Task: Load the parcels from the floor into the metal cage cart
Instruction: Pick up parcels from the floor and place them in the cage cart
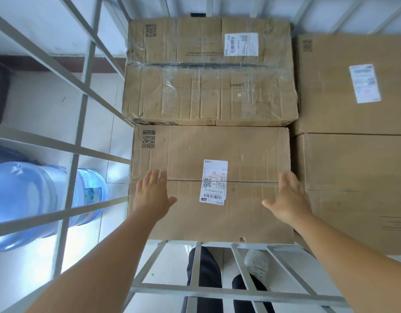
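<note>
Brown cardboard parcel with a white label (212, 184) lies in the grey metal cage cart (219, 288); left hand (153, 195) and right hand (287, 198) rest flat, fingers spread; right edge parcels cut off.

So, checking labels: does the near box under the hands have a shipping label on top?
Yes, a white label sits mid-top on the near box.

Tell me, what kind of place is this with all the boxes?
Probably a parcel depot or storeroom: brown cardboard boxes with white shipping labels fill a grey metal cage cart, and a big blue plastic water jug stands outside on the tiled floor.
</note>
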A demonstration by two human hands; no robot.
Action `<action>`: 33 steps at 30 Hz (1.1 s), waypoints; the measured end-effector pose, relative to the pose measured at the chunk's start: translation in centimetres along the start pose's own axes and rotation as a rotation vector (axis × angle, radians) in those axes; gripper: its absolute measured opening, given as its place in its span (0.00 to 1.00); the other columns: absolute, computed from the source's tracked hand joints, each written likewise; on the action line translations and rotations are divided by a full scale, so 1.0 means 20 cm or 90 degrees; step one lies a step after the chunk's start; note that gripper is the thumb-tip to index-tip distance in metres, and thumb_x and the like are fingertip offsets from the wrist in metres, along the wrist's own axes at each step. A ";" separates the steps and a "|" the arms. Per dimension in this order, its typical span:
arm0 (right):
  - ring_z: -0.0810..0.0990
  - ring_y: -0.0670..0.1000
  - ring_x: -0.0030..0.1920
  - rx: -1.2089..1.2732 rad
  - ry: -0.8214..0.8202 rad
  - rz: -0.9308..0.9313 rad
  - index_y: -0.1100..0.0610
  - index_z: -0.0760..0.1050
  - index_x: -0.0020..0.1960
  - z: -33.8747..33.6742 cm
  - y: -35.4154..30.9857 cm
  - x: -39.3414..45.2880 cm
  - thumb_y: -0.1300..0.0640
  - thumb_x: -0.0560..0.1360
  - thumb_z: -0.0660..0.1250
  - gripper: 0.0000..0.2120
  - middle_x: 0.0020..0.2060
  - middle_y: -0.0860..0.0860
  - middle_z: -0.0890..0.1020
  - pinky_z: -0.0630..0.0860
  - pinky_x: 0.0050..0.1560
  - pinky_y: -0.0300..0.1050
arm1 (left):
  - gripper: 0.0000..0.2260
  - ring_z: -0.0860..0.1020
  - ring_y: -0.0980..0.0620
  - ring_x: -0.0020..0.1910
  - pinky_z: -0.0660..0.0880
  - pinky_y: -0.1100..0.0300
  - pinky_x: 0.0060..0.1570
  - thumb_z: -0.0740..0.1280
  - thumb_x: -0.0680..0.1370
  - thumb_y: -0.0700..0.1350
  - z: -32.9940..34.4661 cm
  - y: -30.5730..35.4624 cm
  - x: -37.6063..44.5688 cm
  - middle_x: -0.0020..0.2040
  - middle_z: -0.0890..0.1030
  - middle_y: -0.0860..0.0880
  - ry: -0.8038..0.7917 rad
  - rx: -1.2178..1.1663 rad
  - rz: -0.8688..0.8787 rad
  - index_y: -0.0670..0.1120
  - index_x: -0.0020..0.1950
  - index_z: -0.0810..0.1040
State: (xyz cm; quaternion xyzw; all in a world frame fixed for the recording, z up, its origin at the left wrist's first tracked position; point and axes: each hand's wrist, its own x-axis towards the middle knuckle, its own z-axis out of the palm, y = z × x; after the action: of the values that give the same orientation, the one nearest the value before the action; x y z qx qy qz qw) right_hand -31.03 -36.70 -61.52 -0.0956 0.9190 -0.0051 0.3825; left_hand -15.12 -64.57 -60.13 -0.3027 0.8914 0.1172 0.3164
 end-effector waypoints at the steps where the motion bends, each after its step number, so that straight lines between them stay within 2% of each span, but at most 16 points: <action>1: 0.47 0.55 0.79 -0.007 0.005 -0.024 0.56 0.41 0.80 -0.04 -0.01 -0.04 0.42 0.75 0.67 0.47 0.79 0.52 0.44 0.53 0.77 0.52 | 0.37 0.52 0.47 0.78 0.51 0.51 0.74 0.65 0.78 0.57 -0.05 0.04 -0.03 0.78 0.54 0.48 0.003 -0.006 0.014 0.46 0.79 0.50; 5: 0.44 0.54 0.79 -0.038 0.026 -0.102 0.57 0.37 0.80 -0.27 -0.02 -0.23 0.41 0.77 0.65 0.48 0.80 0.52 0.44 0.49 0.78 0.50 | 0.35 0.54 0.49 0.77 0.54 0.53 0.74 0.64 0.78 0.55 -0.30 0.24 -0.19 0.78 0.56 0.50 0.050 -0.021 0.097 0.47 0.79 0.50; 9: 0.44 0.53 0.79 -0.061 0.054 -0.160 0.56 0.35 0.79 -0.53 0.01 -0.46 0.42 0.77 0.64 0.47 0.80 0.51 0.43 0.47 0.77 0.50 | 0.35 0.54 0.51 0.77 0.54 0.55 0.73 0.64 0.78 0.55 -0.51 0.44 -0.40 0.78 0.56 0.51 0.098 -0.028 0.135 0.48 0.79 0.50; 16: 0.46 0.54 0.79 -0.048 0.108 -0.185 0.55 0.36 0.80 -0.86 0.15 -0.86 0.44 0.78 0.65 0.46 0.80 0.52 0.44 0.47 0.76 0.49 | 0.34 0.55 0.51 0.76 0.54 0.55 0.72 0.62 0.79 0.57 -0.77 0.73 -0.82 0.77 0.57 0.51 0.174 0.006 0.176 0.48 0.79 0.50; 21: 0.46 0.53 0.79 -0.016 0.167 -0.173 0.56 0.37 0.80 -1.04 0.29 -1.12 0.44 0.78 0.63 0.44 0.80 0.52 0.43 0.47 0.76 0.48 | 0.36 0.54 0.50 0.77 0.53 0.54 0.74 0.62 0.79 0.58 -0.93 0.92 -1.06 0.79 0.54 0.50 0.198 0.004 0.229 0.48 0.79 0.48; 24: 0.46 0.53 0.79 0.011 0.213 -0.150 0.56 0.39 0.80 -1.13 0.38 -1.26 0.44 0.79 0.63 0.43 0.80 0.52 0.44 0.47 0.76 0.48 | 0.35 0.55 0.50 0.77 0.52 0.53 0.75 0.61 0.79 0.59 -1.02 1.03 -1.17 0.79 0.56 0.50 0.212 0.003 0.284 0.48 0.79 0.49; 33: 0.45 0.54 0.79 0.100 0.313 0.005 0.56 0.39 0.80 -1.21 0.63 -1.71 0.43 0.79 0.62 0.43 0.80 0.53 0.42 0.47 0.76 0.50 | 0.34 0.55 0.51 0.77 0.52 0.55 0.73 0.61 0.79 0.57 -1.21 1.33 -1.46 0.78 0.56 0.52 0.258 0.084 0.484 0.48 0.79 0.50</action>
State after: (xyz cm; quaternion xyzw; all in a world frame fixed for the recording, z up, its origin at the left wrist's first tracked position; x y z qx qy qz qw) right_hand -26.70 -19.67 -21.55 -0.0581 0.9816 -0.0977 0.1537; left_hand -25.30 -39.69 -22.37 0.0507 0.9891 0.1065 0.0882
